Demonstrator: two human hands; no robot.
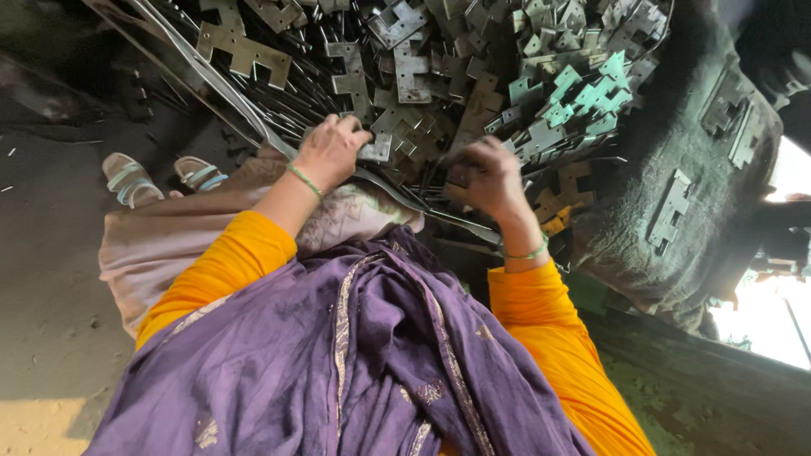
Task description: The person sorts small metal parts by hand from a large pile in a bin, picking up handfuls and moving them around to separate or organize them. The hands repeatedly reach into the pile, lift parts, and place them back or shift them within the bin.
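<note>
My left hand point(329, 150) is closed on a flat notched metal plate point(376, 149) at the near edge of a large heap of stamped metal plates point(456, 67). My right hand point(487, 176) is curled among the plates a little to the right, fingers bent on pieces there; what it grips is hidden by the fingers. Both wrists carry thin green bangles, and the sleeves are orange. A purple scarf point(355, 355) hangs over my front.
The heap lies in a dark metal tray whose rim point(253, 114) runs diagonally. A dark cloth-covered mass point(676, 169) with a few plates on it stands right. My sandalled feet point(160, 177) rest on the dusty floor at left. Bright daylight shows far right.
</note>
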